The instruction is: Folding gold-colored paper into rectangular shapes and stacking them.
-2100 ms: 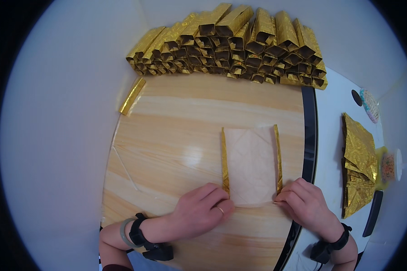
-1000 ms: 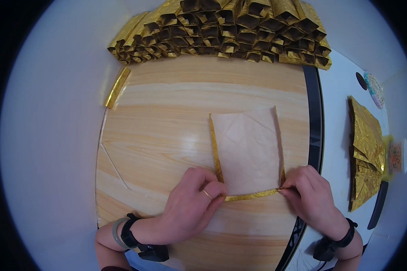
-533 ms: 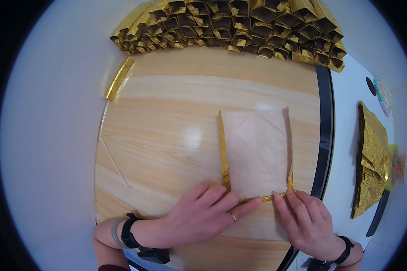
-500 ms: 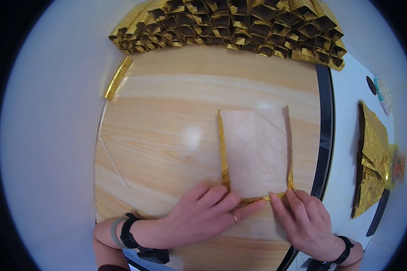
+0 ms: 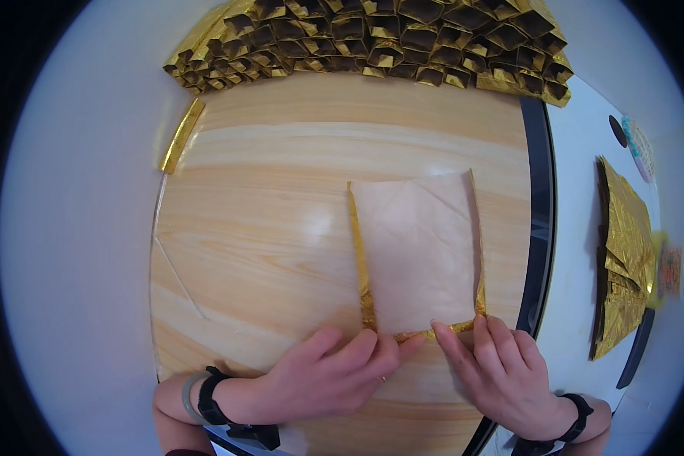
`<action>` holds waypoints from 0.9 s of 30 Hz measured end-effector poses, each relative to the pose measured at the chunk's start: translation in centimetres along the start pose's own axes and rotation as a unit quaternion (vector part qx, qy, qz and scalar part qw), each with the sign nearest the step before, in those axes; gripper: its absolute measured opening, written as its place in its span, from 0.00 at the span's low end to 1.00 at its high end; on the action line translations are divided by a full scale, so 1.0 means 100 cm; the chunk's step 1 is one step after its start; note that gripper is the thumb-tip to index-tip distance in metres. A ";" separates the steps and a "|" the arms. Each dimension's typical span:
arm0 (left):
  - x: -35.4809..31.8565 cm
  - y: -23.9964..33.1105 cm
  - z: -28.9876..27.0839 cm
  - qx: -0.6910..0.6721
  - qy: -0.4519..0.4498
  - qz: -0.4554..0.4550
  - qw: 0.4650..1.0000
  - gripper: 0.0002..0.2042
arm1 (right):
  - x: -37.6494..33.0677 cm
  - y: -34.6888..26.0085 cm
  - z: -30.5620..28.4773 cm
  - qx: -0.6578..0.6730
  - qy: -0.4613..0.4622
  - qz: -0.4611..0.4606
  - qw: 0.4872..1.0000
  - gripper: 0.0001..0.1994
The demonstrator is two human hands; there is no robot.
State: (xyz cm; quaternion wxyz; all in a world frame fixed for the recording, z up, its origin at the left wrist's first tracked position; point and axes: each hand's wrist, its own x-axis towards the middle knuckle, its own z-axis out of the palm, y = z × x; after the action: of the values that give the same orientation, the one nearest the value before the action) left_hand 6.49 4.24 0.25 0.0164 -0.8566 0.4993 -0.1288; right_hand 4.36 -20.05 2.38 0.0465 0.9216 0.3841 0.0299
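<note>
A sheet of gold foil paper (image 5: 418,251) lies on the wooden board with its pale side up. Narrow gold strips are turned up along its left, right and near edges. At the near left corner my left hand (image 5: 334,372) has its fingers bent onto the fold, the index finger stretched along the near edge. My right hand (image 5: 501,372) pinches the near right corner, its thumb pressing on the folded gold strip. The two hands nearly meet at the middle of that edge, and their fingers partly cover the fold.
Stacked gold foil paper tubes (image 5: 387,45) with open ends line the far edge of the wooden board (image 5: 258,243). A flat gold strip (image 5: 182,137) lies at the far left. Right of the dark board edge (image 5: 539,205) sits a stack of gold foil paper (image 5: 623,258).
The whole view has shifted slightly, so the board and tubes appear further left. Both hands stay on the sheet's near edge, with little visible change in the fold.
</note>
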 end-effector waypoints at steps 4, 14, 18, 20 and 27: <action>-0.005 0.000 -0.002 0.016 -0.014 0.011 1.000 0.25 | -0.003 0.000 0.001 -0.010 -0.001 0.002 1.000 0.26; -0.019 0.001 -0.010 -0.014 -0.031 -0.018 0.999 0.25 | -0.008 -0.003 0.001 -0.047 -0.008 0.035 0.998 0.25; -0.009 0.000 -0.005 -0.034 -0.007 -0.005 0.999 0.24 | -0.005 -0.006 -0.001 -0.049 -0.003 0.035 0.998 0.24; -0.010 0.001 -0.006 -0.018 -0.010 0.003 1.000 0.24 | -0.005 -0.005 -0.003 -0.057 -0.010 0.019 0.998 0.26; -0.016 -0.001 -0.007 -0.033 -0.002 -0.006 0.999 0.23 | -0.011 0.001 -0.004 -0.031 -0.046 0.037 0.998 0.27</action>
State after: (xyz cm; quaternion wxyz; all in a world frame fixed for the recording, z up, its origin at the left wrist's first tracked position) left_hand 5.62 5.73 0.58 -0.0117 -0.8600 0.4981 -0.1102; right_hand 3.64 -20.86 2.79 0.0911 0.9336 0.3464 0.0012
